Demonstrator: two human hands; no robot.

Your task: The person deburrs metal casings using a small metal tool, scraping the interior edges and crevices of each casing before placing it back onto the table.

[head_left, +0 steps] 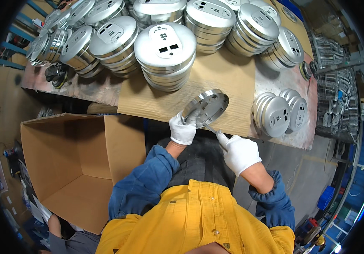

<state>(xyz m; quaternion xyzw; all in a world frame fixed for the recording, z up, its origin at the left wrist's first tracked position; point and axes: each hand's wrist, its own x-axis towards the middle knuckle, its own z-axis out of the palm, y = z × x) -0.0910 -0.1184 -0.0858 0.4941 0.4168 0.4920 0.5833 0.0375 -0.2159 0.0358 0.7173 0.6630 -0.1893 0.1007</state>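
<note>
One metal disc (210, 109), in left hand (183, 130)

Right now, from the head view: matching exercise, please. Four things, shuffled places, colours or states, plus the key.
Things
1. Left hand
2. Right hand
3. Cardboard box
4. Garment over the torso

Places, colours, states
A. Yellow
B. Holds a slim tool
C. Open, at the person's left
D. Grips a round silver part by its rim

Pairs: 1-D, 2-B, 3-C, 4-A
</note>
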